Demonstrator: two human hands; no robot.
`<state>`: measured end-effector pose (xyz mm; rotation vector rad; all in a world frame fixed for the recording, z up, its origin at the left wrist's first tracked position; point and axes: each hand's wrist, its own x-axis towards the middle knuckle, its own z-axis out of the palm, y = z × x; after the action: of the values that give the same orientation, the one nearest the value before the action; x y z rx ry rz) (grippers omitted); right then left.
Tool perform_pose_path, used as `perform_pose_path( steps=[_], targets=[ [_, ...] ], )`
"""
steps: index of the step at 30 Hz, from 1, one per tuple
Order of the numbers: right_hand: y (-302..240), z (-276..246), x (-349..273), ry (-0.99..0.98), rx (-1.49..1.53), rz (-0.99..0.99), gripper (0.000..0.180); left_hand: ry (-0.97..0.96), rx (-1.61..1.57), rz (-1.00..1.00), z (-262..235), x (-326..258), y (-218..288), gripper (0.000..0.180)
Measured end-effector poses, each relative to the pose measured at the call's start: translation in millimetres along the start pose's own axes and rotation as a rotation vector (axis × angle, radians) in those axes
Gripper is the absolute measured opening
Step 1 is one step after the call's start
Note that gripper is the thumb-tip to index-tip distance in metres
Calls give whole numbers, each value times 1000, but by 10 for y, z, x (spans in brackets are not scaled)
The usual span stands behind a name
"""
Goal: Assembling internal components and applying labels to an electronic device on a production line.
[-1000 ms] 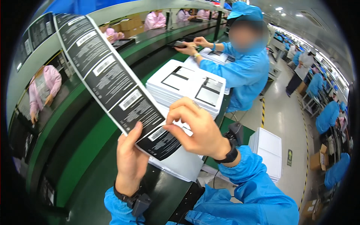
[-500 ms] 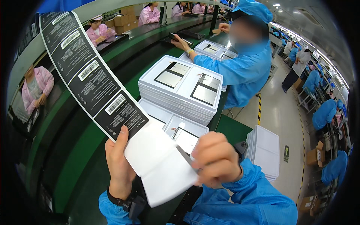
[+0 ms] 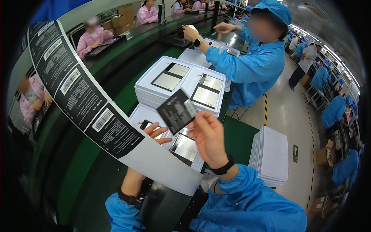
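Between the thumb and fingers of my right hand is a peeled black label with white print, tilted above a white tray. A long strip of the same labels curves down from the upper left. Its lower end is bare white backing that passes in front of my left forearm. My left hand reaches out behind the strip, its fingers spread over the tray; its palm is hidden. Under my hands, the tray holds flat silvery panels with black borders, one being a panel near my right hand.
Beyond stands a stack of white trays, with two more panels on top. A co-worker in blue sits at the far right of the bench. Another tray stack is at the right, beside the aisle. People in pink work across the line.
My right hand has come away from the backing with a label and moved up. My left hand has let go of the strip and reached behind it. The strip has swung left and lower.
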<state>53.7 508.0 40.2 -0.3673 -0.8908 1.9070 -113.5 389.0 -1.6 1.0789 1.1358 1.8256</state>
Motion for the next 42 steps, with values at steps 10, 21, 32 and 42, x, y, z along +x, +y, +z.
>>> perform_pose_path(
  steps=[10, 21, 32, 42],
  targets=[
    [498, -293, -166, -121, -261, 91, 24, 205, 260, -372, 22, 72, -40, 22],
    [679, -379, -159, -47, -402, 85, 44, 343, 180, -218, 138, -75, -369, 30],
    [614, -387, -172, -31, -317, 126, 48, 297, 324, -202, 96, -156, -365, 28],
    [691, -434, -172, -68, -338, 98, 32, 271, 521, -147, 40, -203, -428, 26]
  ],
)
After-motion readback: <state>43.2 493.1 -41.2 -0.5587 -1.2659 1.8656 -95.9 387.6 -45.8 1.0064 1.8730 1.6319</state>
